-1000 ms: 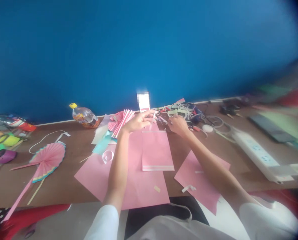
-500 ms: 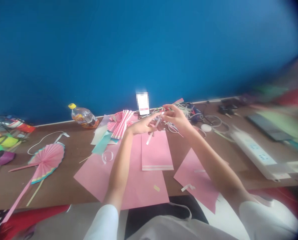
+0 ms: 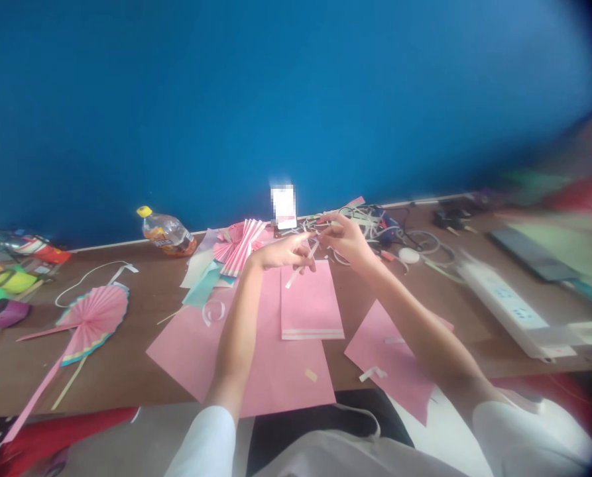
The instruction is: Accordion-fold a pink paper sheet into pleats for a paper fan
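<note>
From here I watch the left hand (image 3: 286, 252) pinch the white strip (image 3: 294, 275), its long axis slanting near-left over pink paper (image 3: 313, 301) (the right hand's (image 3: 344, 240) grip I cannot tell).

Held aslant, a narrow white strip (image 3: 294, 275) (lower end to the left), over the far left corner of the pink paper (image 3: 312, 301).

Our left arm (image 3: 236, 338) and right arm (image 3: 422, 324) reach toward the far side, slanting inward; our left hand (image 3: 283, 253) and right hand (image 3: 348, 240) are close together, left fingers (image 3: 305, 262) pinched, right fingers (image 3: 331, 218) bent.
</note>
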